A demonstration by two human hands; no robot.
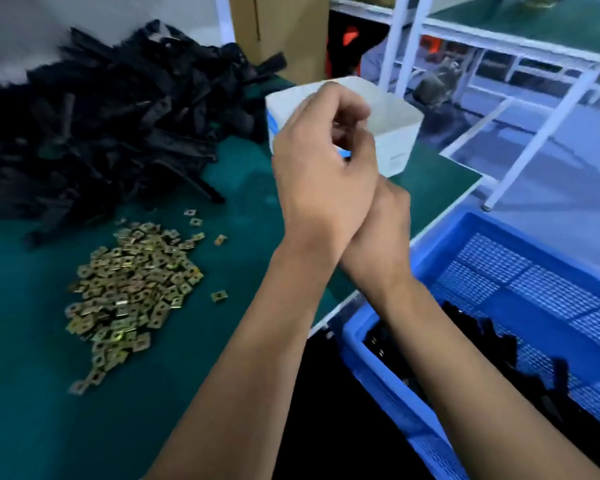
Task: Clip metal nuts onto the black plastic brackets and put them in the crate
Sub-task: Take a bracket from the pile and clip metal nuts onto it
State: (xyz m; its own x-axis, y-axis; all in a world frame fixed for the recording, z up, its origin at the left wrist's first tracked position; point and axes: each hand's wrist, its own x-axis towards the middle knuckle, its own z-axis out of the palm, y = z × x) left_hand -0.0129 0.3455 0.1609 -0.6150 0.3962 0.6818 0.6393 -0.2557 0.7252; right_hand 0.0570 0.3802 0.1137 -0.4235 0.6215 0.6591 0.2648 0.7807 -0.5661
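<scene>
Both hands are raised together above the right part of the green table (pixel 32 341), in front of a white box (pixel 392 133). The left hand (pixel 323 168) lies over the right hand (pixel 378 233), with the two touching at the heel of the palm and the wrists crossing. Left-hand fingers (pixel 336 98) are curled inward toward the thumb in a closed pinch; the frame is blurred at that spot, and whether anything is held between them cannot be told. The right hand is largely hidden behind the left; only its back and wrist show, so its degree of opening and its contents cannot be told.

Task items lie as follows:

- Black plastic brackets (pixel 101 126): a large loose heap at the far left of the table, well apart from the hands.
- Metal nuts (pixel 129 289): a flat pile of brass-coloured square pieces on the table, nearer than the bracket heap, with a few strays just beside the pile.
- Blue crate (pixel 541 299): standing off the right edge of the table, below the right forearm. Several black pieces (pixel 492 344) lie on its perforated floor along the near wall.

White shelf frames (pixel 406 39) stand behind the box.
</scene>
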